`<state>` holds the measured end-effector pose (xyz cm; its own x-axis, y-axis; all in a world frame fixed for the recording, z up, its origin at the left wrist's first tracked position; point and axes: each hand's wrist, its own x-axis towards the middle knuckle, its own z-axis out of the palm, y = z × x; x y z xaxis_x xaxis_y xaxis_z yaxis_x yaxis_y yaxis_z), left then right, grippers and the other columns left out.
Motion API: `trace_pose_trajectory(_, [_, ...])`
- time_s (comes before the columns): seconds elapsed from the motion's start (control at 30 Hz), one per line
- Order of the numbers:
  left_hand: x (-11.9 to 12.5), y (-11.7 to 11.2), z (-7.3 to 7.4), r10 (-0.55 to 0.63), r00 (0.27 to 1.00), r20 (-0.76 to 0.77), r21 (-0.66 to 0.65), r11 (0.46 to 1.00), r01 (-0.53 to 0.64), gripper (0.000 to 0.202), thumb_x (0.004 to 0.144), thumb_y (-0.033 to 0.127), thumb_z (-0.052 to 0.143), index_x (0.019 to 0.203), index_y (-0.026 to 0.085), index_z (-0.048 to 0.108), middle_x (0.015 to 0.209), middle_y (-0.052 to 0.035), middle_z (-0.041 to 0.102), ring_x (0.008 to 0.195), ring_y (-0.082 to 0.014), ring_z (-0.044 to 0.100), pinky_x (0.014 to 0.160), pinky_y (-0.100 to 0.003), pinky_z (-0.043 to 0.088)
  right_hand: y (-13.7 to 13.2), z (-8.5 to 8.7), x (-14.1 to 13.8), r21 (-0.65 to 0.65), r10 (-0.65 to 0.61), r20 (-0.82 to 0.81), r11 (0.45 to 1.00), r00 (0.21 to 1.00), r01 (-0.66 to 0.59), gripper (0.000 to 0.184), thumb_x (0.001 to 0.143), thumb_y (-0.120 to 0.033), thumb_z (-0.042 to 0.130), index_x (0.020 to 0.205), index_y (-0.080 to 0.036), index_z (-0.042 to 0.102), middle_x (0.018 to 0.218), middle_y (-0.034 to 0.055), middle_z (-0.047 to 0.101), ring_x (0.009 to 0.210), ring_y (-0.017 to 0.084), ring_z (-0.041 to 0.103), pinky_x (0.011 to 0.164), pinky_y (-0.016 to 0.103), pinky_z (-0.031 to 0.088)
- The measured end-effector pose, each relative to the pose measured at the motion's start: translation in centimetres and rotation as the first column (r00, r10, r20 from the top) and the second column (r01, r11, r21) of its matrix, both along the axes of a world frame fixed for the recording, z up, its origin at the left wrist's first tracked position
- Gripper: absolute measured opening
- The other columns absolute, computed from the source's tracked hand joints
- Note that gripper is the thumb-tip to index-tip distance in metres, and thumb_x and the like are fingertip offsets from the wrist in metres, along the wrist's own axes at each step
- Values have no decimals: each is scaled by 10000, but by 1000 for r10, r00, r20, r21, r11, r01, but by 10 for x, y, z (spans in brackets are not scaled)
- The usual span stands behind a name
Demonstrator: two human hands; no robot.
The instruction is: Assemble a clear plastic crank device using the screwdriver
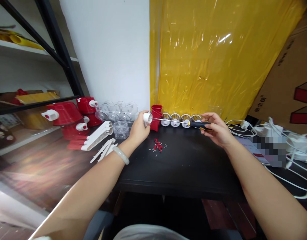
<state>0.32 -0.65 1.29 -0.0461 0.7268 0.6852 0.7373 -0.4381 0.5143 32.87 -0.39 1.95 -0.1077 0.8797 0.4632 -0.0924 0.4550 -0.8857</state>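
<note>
My left hand [138,130] is closed around a small white round plastic part [147,118], held just above the black table [183,170]. My right hand [216,130] grips the black-and-yellow handle of a screwdriver [191,123]. Its thin metal shaft runs left, and the tip meets the white part. A light bangle sits on my left wrist. On the table below the two hands lie small red pieces and loose screws [158,147].
A red plastic part [156,122] and a row of metal-wound spools [180,120] stand at the table's back edge. Clear round lids [117,115], white bars [99,136] and red housings [65,116] lie left. White cables [291,150] sprawl right. Yellow film hangs behind.
</note>
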Motion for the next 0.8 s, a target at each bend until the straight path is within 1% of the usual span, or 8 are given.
trace_pose_trajectory(0.1, [0, -1, 1, -2, 1000, -3, -13, 1000, 2, 534, 774, 151, 578, 1293, 219, 468, 1076, -68, 672, 966, -256, 649, 852, -384, 502, -5, 4, -3, -31, 10, -16, 999, 1000, -11, 355, 672, -241, 652, 1004, -250, 527, 869, -25, 566, 479, 100, 590, 333, 179, 290])
trace_pose_trajectory(0.2, [-1, 0, 0, -7, 1000, 0, -10, 1000, 7, 531, 781, 151, 577, 1295, 216, 465, 1083, -73, 672, 963, -251, 649, 849, -375, 498, -6, 5, -7, -14, -10, -53, 1000, 999, 10, 308, 711, -295, 672, 978, -240, 527, 836, -22, 580, 444, 96, 575, 322, 187, 311])
trace_pose_trajectory(0.33, [0, 1, 0, -29, 1000, 2, 1, 1000, 29, 529, 784, 145, 576, 1297, 215, 462, 1103, -77, 664, 983, -247, 641, 864, -375, 493, -3, 4, -8, 17, -50, -119, 998, 992, 52, 298, 725, -357, 718, 925, -227, 539, 715, -41, 557, 405, 86, 549, 309, 182, 314])
trace_pose_trajectory(0.43, [0, 0, -1, -49, 999, 7, 11, 999, 49, 528, 780, 144, 582, 1291, 203, 464, 1103, -81, 658, 986, -246, 636, 879, -381, 490, 0, 3, -8, 21, -62, -129, 998, 990, 65, 334, 730, -428, 738, 904, -226, 537, 654, -53, 538, 408, 88, 555, 329, 187, 370])
trace_pose_trajectory(0.53, [0, 1, -3, -50, 999, 18, 8, 999, 50, 526, 781, 144, 580, 1290, 200, 461, 1085, -78, 657, 980, -244, 635, 885, -386, 487, 2, 2, -7, 22, -83, -104, 996, 991, 86, 390, 715, -496, 753, 882, -223, 530, 682, -38, 572, 436, 103, 589, 350, 202, 421])
trace_pose_trajectory(0.67, [-1, 3, -4, -53, 998, 18, 13, 998, 53, 533, 778, 146, 583, 1292, 208, 456, 1082, -77, 654, 993, -246, 631, 886, -387, 486, 3, 0, -7, 48, -125, -57, 991, 991, 128, 405, 737, -552, 718, 856, -209, 538, 722, -21, 577, 427, 94, 580, 345, 206, 421])
trace_pose_trajectory(0.73, [-1, 3, -3, -40, 999, 18, 10, 999, 40, 535, 776, 150, 585, 1292, 211, 456, 1076, -75, 656, 982, -248, 635, 878, -388, 488, 2, 0, -7, 36, -116, -44, 992, 992, 118, 369, 771, -529, 688, 907, -216, 545, 766, -18, 575, 422, 85, 565, 338, 207, 403])
trace_pose_trajectory(0.8, [-1, 3, -3, -18, 1000, 21, 4, 1000, 18, 537, 776, 158, 587, 1295, 210, 455, 1065, -75, 660, 964, -252, 639, 864, -390, 490, 1, 0, -6, 9, -67, -56, 998, 996, 68, 327, 779, -456, 675, 980, -240, 535, 832, -18, 575, 437, 87, 562, 335, 211, 383])
